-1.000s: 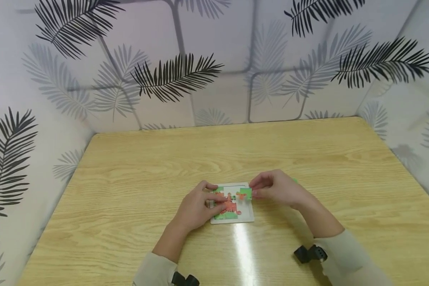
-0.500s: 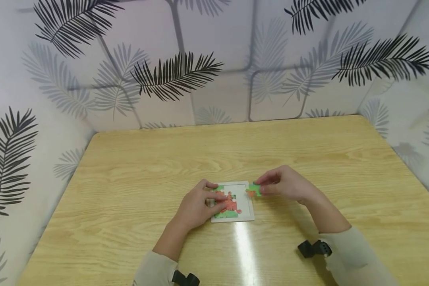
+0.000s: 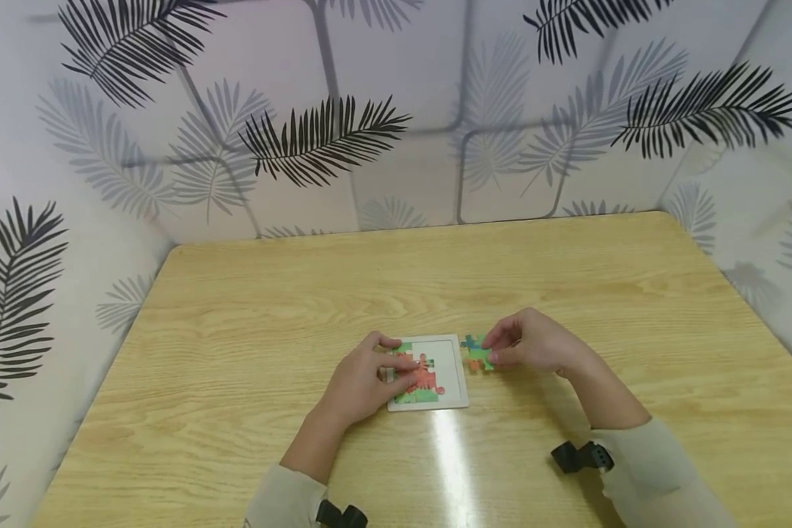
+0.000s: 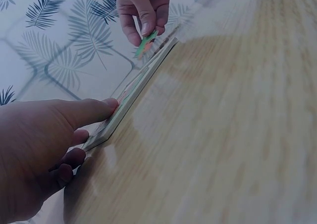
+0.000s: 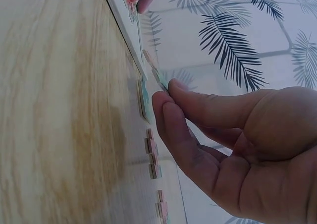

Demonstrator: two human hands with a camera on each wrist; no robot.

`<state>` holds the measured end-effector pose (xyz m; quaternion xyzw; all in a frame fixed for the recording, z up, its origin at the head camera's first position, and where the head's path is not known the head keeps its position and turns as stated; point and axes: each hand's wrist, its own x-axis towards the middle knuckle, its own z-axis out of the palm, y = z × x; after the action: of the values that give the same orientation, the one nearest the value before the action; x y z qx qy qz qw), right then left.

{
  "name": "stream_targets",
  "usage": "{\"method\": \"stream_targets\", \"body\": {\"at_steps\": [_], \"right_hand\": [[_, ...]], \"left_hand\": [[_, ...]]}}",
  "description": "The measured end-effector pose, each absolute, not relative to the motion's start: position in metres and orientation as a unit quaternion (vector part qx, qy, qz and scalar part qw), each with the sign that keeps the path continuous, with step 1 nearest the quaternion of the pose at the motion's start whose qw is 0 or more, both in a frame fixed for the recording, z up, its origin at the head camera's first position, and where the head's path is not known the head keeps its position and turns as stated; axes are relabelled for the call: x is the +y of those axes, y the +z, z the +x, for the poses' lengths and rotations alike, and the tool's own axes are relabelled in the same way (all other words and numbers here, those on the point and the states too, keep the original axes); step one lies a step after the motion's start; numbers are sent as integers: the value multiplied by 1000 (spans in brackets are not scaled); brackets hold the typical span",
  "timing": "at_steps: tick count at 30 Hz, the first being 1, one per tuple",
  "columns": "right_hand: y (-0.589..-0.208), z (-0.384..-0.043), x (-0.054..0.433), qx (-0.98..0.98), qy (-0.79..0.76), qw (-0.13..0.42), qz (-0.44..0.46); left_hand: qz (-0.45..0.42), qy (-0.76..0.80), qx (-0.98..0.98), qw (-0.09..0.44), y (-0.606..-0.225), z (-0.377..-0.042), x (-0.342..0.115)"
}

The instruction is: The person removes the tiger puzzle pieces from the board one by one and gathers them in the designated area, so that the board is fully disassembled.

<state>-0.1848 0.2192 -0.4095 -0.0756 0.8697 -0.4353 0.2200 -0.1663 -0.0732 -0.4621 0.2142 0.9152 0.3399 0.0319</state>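
A square white puzzle board (image 3: 460,396), partly filled with red and green jigsaw pieces (image 3: 425,381), lies flat on the table. My left hand (image 3: 366,381) rests on its left side, thumb and fingers extended over the pieces and touching them. In the left wrist view the thumb of the left hand (image 4: 54,135) presses near the board's front edge. Just beyond the board's right edge, my right hand (image 3: 534,341) pinches a green and orange jigsaw piece (image 3: 478,361) between thumb and fingertips. That piece (image 5: 159,78) is tilted and seen nearly edge-on in the right wrist view.
A bluish-green piece (image 3: 468,342) shows beside the board's upper right, partly hidden by the held one. Several loose pieces (image 5: 152,152) lie on the wooden table (image 3: 270,315) near the right hand. A leaf-patterned cloth (image 3: 409,169) rises behind the table.
My right hand has drawn the pinched piece from over the board's upper right to just outside its right edge, turning it. The left hand stays in place.
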Motion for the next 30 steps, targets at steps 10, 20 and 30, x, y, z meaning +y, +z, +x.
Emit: {"method": "stream_targets", "body": {"at_steps": [10, 20, 30], "right_hand": [[-410, -183, 219, 875, -423, 223, -76], [-414, -182, 214, 877, -426, 216, -59], [-413, -181, 211, 881, -418, 220, -23]], "left_hand": [[215, 348, 912, 28, -463, -165, -72], [217, 346, 912, 25, -462, -165, -72], [221, 337, 915, 18, -461, -166, -73]]}}
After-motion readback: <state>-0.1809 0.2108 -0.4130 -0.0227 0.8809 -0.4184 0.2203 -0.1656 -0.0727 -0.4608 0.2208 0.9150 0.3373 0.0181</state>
